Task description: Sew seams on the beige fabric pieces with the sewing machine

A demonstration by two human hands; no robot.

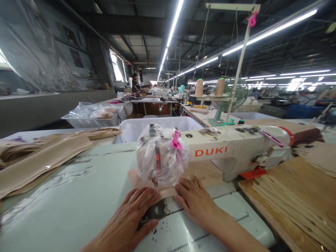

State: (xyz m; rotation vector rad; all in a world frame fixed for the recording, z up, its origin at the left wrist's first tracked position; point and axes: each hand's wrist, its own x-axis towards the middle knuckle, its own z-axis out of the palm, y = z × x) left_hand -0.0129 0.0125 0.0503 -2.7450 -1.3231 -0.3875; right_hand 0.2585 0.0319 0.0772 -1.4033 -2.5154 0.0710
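A white sewing machine [231,148] marked DUKI stands across the table, its head wrapped in clear plastic [160,157] with a pink clip. A beige fabric piece [168,190] lies under the needle. My left hand [133,217] lies flat on the table with fingers stretched out, fingertips pressing the fabric's left edge. My right hand [195,201] lies flat too, fingers spread on the fabric just right of the needle. Neither hand grips anything.
Beige fabric strips [42,157] are piled at the left, more strips on a wooden board [294,196] at the right. White bins [136,129] stand behind the machine. Thread cones [210,87] and a green fan [236,92] sit behind. A person stands far back.
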